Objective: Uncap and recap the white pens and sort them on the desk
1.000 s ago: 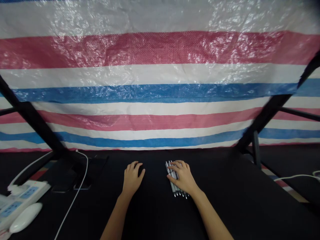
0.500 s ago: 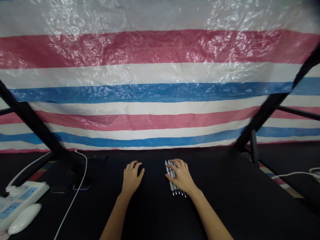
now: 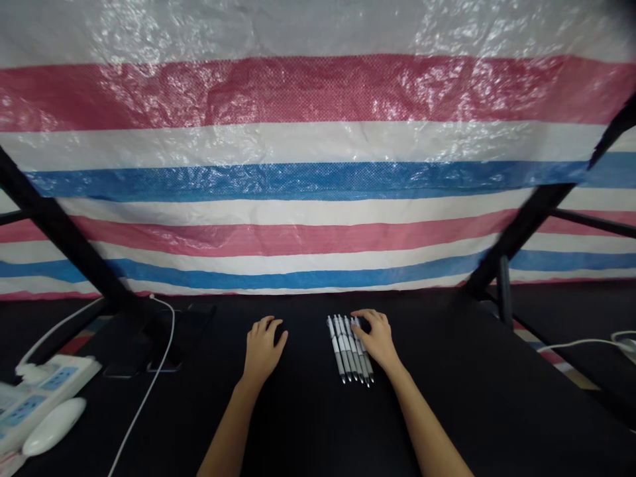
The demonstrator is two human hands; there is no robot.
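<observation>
Now your right hand (image 3: 375, 341) rests open, fingertips on the upper ends of a tight row of slim white-and-grey retractable pens (image 3: 344, 354), apparently steadying them on the black tabletop (image 3: 472, 411); your left hand (image 3: 263, 351) lies loosely curled beside them, holding nothing.

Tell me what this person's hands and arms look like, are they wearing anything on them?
The left hand and right hand are bare, with no gloves or rings that I can see. The left forearm and right forearm show no sleeves, watch or bands.
</observation>
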